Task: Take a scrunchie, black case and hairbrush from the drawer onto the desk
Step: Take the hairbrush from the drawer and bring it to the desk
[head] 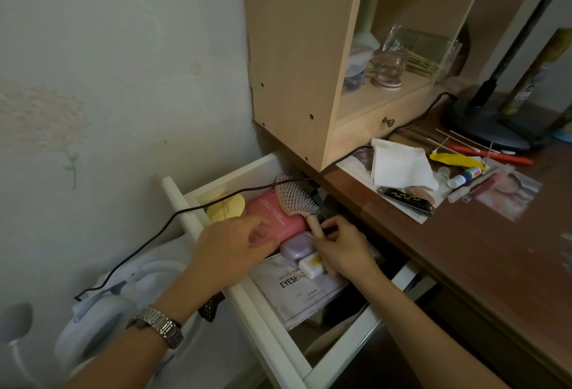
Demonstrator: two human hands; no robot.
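Note:
The white drawer (pixel 247 305) is pulled out below the brown desk (pixel 464 249). A beige hairbrush (pixel 295 195) with pale bristles lies across a pink box (pixel 280 215) inside the drawer, head pointing to the back. My right hand (pixel 343 247) pinches the brush's handle. My left hand (pixel 232 247) rests on the pink box with its fingers loosely bent and nothing visibly in it. A flat black case with gold lettering (pixel 405 199) lies on papers on the desk. I cannot pick out a scrunchie with certainty; a dark dotted item (pixel 212 306) shows under my left wrist.
The drawer also holds a gold round tin (pixel 224 207), a lilac case (pixel 298 247), a small white box (pixel 312 264) and an eyeshadow palette (pixel 297 289). A black cable (pixel 173 218) crosses the drawer. A wooden shelf unit (pixel 309 79), white cloth (pixel 399 165), pens and a lamp base (pixel 483 122) crowd the desk.

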